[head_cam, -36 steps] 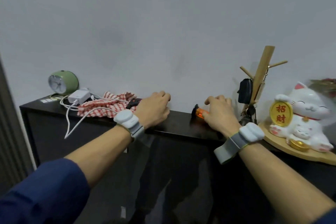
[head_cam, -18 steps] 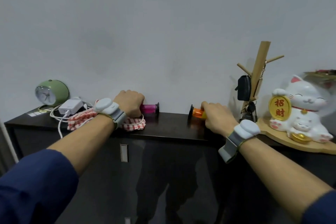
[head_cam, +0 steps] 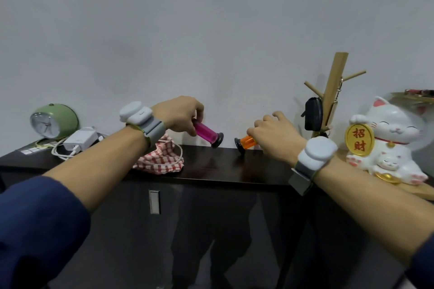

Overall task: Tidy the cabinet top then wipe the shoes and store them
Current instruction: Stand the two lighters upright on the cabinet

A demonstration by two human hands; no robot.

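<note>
Pink tube (head_cam: 205, 132) tilted in left hand (head_cam: 178, 114); right hand (head_cam: 274, 137) grips orange tube (head_cam: 247, 142).

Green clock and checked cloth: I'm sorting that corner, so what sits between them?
In the head view, a white charger and its white cable lie between the green clock and the checked cloth.

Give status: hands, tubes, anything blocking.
Left hand grips pink tube, tilted, cap end down. Right hand grips orange tube, cap on cabinet top. Checked cloth with white cable left of pink tube.
</note>
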